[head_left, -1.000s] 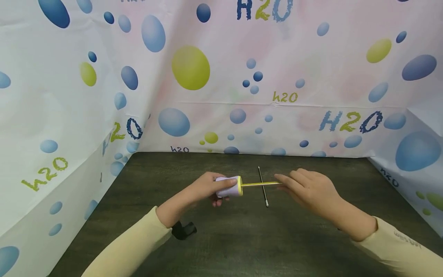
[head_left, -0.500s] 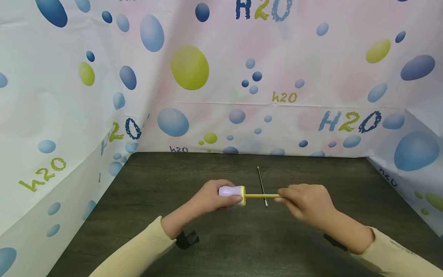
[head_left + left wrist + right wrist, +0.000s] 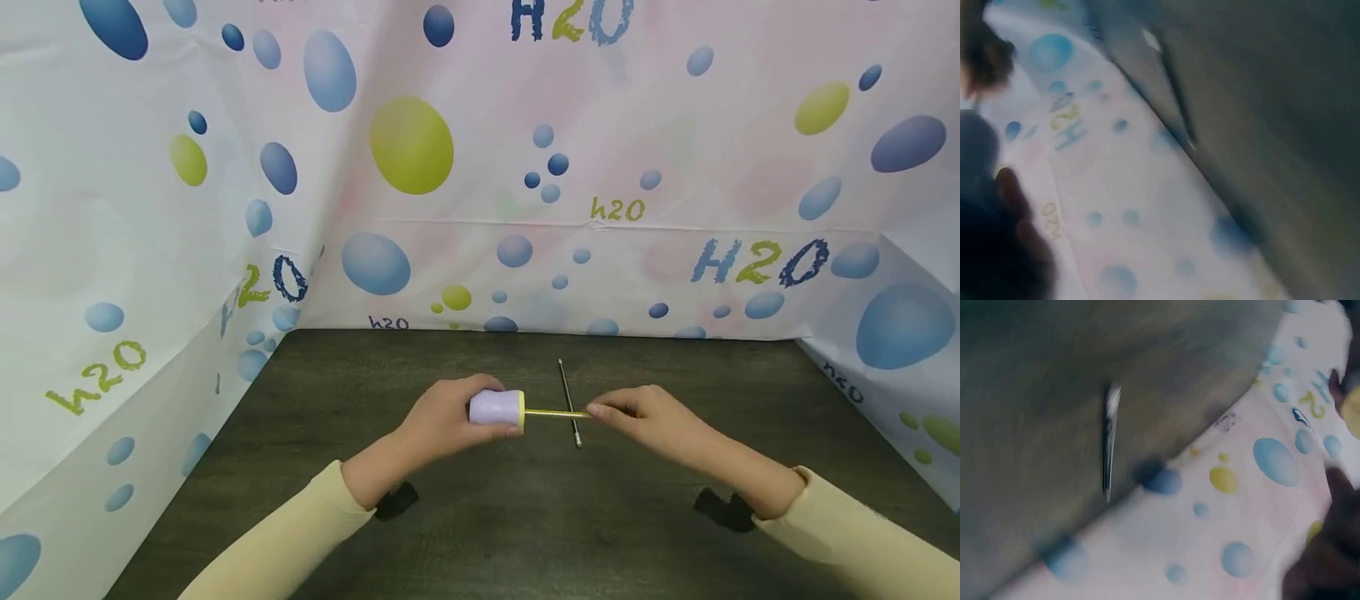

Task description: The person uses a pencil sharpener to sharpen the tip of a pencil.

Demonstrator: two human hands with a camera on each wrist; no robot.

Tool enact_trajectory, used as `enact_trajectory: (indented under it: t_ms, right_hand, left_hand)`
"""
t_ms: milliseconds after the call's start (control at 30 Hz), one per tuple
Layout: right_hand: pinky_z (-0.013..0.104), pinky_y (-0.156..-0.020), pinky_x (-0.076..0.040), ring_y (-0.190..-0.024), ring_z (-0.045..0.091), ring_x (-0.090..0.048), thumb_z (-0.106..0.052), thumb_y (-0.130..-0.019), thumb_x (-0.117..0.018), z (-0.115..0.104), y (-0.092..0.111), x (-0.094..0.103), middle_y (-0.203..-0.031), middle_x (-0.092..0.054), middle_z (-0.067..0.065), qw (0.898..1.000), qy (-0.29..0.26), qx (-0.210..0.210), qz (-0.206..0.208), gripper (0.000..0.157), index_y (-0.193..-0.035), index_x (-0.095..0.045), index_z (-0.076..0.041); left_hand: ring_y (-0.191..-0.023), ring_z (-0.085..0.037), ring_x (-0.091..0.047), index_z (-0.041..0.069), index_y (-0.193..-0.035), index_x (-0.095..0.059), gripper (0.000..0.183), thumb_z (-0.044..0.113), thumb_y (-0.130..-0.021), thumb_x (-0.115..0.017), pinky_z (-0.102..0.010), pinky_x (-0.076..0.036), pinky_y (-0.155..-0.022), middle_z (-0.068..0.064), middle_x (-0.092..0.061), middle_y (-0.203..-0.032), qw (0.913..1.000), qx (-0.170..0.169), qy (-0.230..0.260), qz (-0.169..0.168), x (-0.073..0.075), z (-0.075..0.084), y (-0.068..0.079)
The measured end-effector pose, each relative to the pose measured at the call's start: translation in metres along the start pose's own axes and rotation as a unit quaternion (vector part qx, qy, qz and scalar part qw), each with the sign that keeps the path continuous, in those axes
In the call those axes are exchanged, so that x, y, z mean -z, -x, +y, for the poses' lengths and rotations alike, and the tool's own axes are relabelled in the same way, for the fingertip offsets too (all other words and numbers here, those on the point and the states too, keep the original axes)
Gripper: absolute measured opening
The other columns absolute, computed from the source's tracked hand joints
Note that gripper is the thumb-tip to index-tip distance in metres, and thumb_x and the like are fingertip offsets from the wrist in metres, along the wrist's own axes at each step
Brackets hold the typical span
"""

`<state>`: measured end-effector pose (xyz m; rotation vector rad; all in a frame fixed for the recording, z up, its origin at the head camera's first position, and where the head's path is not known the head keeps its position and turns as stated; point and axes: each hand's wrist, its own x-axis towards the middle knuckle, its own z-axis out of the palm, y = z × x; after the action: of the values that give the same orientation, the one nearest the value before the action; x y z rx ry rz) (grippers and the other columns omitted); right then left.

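In the head view my left hand (image 3: 442, 425) grips a lilac cylindrical pencil sharpener (image 3: 495, 407), thumb along its near side and fingers over the far side. A yellow pencil (image 3: 555, 413) sticks out from the sharpener's yellow-rimmed end, lying level toward the right. My right hand (image 3: 652, 417) pinches its far end between thumb and fingertips. Both are held up above the table. Part of the yellow end (image 3: 1352, 412) shows at the edge of the right wrist view, with the dark, blurred right hand (image 3: 1325, 550) below it.
A dark pencil (image 3: 567, 392) with a white end lies on the dark wooden table (image 3: 570, 525), behind the held pencil in the head view. A white printed sheet (image 3: 480, 192) walls the back and sides. Black wrist-worn devices (image 3: 723, 508) hang under the wrists.
The right fingers were stretched out along the pencil, then curled round it, and now pinch it slightly nearer the sharpener. Both hands dipped, then rose a little. The dark pencil stayed put.
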<state>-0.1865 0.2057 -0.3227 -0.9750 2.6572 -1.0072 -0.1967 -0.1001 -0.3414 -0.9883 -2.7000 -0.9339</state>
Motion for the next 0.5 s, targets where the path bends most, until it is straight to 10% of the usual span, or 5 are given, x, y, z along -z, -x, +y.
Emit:
enact_trajectory:
  t_ms: [67,200,300,400,500]
  right_hand:
    - [0.02,-0.051,-0.039,-0.057,0.001,-0.049,-0.042,-0.108,-0.049,0.002,0.0,-0.003,-0.075,-0.063,-0.008,0.969,0.17,0.132,0.121,0.043,-0.114,-0.075,-0.008]
    - [0.02,-0.045,-0.033,-0.054,0.009,-0.044,-0.027,-0.112,-0.042,0.01,-0.003,-0.004,-0.07,-0.055,-0.002,0.784,0.386,0.37,0.314,0.035,-0.106,-0.072,-0.009]
    - [0.021,-0.044,-0.028,-0.053,0.011,-0.034,-0.007,-0.109,-0.044,0.009,-0.003,-0.005,-0.065,-0.049,0.001,0.711,0.412,0.45,0.35,0.027,-0.103,-0.07,-0.006]
    - [0.02,-0.042,-0.029,-0.05,0.01,-0.034,-0.01,-0.109,-0.047,0.006,-0.001,-0.011,-0.061,-0.049,-0.001,0.712,0.393,0.452,0.366,0.029,-0.096,-0.072,-0.005]
    - [0.019,-0.042,-0.031,-0.048,0.003,-0.04,-0.024,-0.11,-0.049,0.004,0.003,-0.015,-0.06,-0.057,-0.004,0.815,0.324,0.362,0.316,0.039,-0.09,-0.077,-0.006]
  left_hand:
    - [-0.066,-0.013,-0.062,0.004,-0.119,-0.069,0.044,0.038,-0.092,-0.075,-0.027,-0.054,-0.06,-0.01,-0.071,-0.092,0.9856,0.107,0.111,-0.069,0.004,0.001,-0.004]
    - [-0.054,-0.01,-0.058,-0.001,-0.111,-0.068,0.043,0.039,-0.103,-0.057,-0.027,-0.05,-0.054,-0.006,-0.066,-0.079,0.9165,0.202,0.282,-0.198,0.01,0.0,-0.01]
    - [-0.051,-0.008,-0.051,0.0,-0.103,-0.067,0.044,0.04,-0.106,-0.049,-0.023,-0.043,-0.052,0.0,-0.062,-0.07,0.8728,0.222,0.353,-0.254,0.011,0.001,-0.01]
    - [-0.052,-0.009,-0.05,-0.001,-0.101,-0.067,0.043,0.039,-0.105,-0.052,-0.023,-0.042,-0.052,-0.001,-0.061,-0.07,0.874,0.229,0.354,-0.242,0.009,0.003,-0.01]
    - [-0.059,-0.009,-0.054,-0.001,-0.108,-0.069,0.04,0.037,-0.097,-0.066,-0.023,-0.046,-0.055,-0.005,-0.066,-0.079,0.9316,0.182,0.276,-0.15,0.005,0.005,-0.007]
